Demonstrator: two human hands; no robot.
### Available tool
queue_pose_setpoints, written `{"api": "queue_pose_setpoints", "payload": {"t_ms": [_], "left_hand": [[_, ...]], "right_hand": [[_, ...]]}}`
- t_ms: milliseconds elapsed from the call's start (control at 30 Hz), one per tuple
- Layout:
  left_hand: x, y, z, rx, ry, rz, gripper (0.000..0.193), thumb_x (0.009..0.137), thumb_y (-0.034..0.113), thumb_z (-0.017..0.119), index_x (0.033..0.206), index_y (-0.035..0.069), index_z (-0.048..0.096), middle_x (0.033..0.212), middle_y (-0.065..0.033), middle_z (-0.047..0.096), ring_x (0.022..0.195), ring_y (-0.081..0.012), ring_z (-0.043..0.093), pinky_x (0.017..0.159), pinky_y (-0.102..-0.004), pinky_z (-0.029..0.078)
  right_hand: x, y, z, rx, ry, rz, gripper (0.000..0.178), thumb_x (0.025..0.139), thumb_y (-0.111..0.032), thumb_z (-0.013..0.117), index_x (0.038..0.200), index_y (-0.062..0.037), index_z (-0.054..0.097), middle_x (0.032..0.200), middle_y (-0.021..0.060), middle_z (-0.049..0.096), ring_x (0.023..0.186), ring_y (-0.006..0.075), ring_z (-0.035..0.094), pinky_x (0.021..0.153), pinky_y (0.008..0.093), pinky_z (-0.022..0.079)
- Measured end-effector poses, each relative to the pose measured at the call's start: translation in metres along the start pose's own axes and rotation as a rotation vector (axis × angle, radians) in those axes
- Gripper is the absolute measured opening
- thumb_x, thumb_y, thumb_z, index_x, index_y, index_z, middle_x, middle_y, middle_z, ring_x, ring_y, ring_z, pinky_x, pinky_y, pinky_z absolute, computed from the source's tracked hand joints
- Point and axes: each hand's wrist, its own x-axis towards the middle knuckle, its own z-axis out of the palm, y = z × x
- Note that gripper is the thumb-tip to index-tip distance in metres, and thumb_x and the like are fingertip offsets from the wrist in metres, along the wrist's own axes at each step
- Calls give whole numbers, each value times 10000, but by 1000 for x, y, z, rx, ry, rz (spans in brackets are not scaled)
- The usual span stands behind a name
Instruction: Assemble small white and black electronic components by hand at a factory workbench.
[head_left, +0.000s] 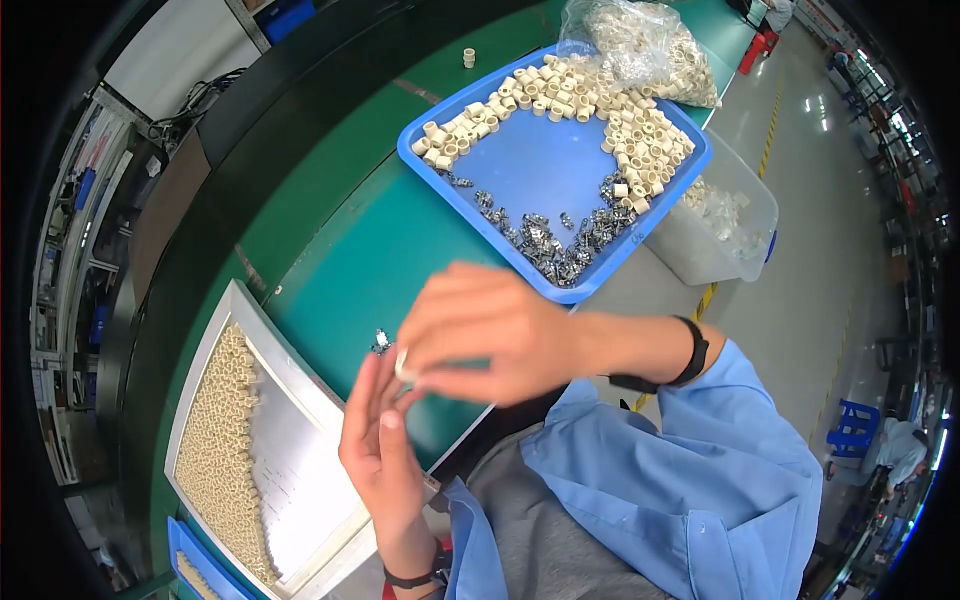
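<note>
My right hand (490,335), blurred by motion, reaches across from the right with its thumb and fingers pinched on a small cream sleeve (403,366). Just below and to the left, my left hand (385,465) is raised with its fingers drawn together and the thumb bent toward them. Its fingers come close to the sleeve; what lies between them is partly hidden. Right at the left fingertips shows a small shiny metal clip (381,341), and I cannot tell whether it is held or lies on the green table (345,265).
Beyond my hands, a blue tray (535,165) holds cream sleeves and metal clips. A plastic bag of sleeves (640,45) rests at its far corner. On the left stands a pale-framed tray (310,480) with rows of cream pieces. A translucent bin (725,235) is beside the table.
</note>
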Motion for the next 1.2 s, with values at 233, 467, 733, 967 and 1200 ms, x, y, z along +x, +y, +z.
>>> {"api": "queue_pose_setpoints", "payload": {"t_ms": [233,467,733,967,1200], "left_hand": [[-2,-14,-16,-305,-86,-83,453,998,18,611,1420,-104,501,1300,-228,661,1184,-277,658,1050,-387,500],[-4,-24,-25,-376,-145,-57,449,948,-39,664,1375,-87,531,1247,-218,679,1156,-261,671,1016,-369,525],[-12,-15,-36,60,25,-192,361,938,-18,682,1282,-60,581,1200,-174,692,1135,-232,664,970,-356,521],[13,27,-166,1100,399,260,245,913,28,682,1157,12,667,1119,-107,691,990,-258,635,889,-392,488],[51,37,-221,1644,291,397,257,870,75,718,1123,36,703,1112,-115,647,1027,-321,582,904,-418,468]], "right_hand": [[-14,-3,26,13,77,-62,202,783,-56,815,972,-59,742,988,47,723,882,232,658,713,365,490],[-20,-2,35,77,25,-32,223,786,-37,793,1001,-51,736,1005,47,717,893,233,655,744,381,483],[-32,6,37,11,-197,18,251,773,-54,779,1016,-66,717,996,53,668,886,251,650,766,388,494],[-57,38,28,-638,-361,313,190,769,-98,742,940,-55,671,888,70,575,865,271,596,762,412,443],[-38,31,50,-622,-314,265,236,802,-156,768,999,-62,677,924,63,579,912,261,578,832,399,431]]}}
